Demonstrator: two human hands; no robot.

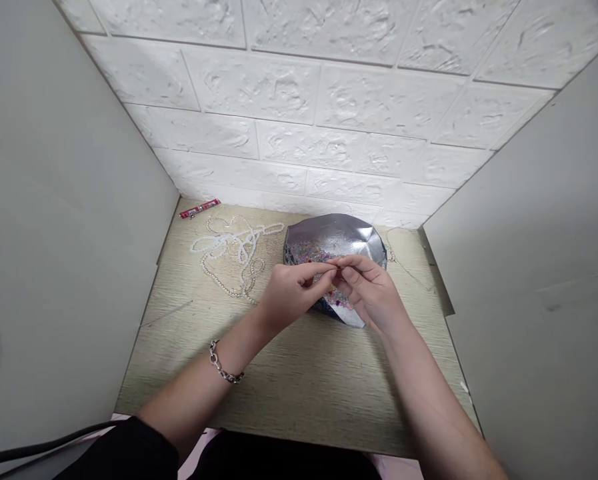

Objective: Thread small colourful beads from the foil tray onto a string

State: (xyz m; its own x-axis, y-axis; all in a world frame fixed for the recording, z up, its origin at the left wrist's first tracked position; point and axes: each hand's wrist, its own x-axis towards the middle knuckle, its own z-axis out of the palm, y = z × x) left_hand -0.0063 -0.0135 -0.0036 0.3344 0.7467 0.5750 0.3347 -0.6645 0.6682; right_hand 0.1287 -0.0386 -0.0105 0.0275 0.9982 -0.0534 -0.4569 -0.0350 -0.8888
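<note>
Both hands meet over a silver-lined pouch (336, 230) that holds many small coloured beads (306, 252). My left hand (296, 287) has thumb and fingers pinched together, with a chain bracelet (221, 363) at its wrist. My right hand (371, 287) is also pinched, its fingertips touching those of the left. Whatever lies between the fingertips is too small to make out. The hands cover part of the beads and the pouch's near side.
Strands of white and clear beads (229, 247) lie loosely on the wooden table (279, 380) to the left. Behind them is a small red packet (199, 208). A thin thread (411, 267) lies right of the pouch. Panels on both sides and a white brick-patterned wall (299, 87) enclose the table.
</note>
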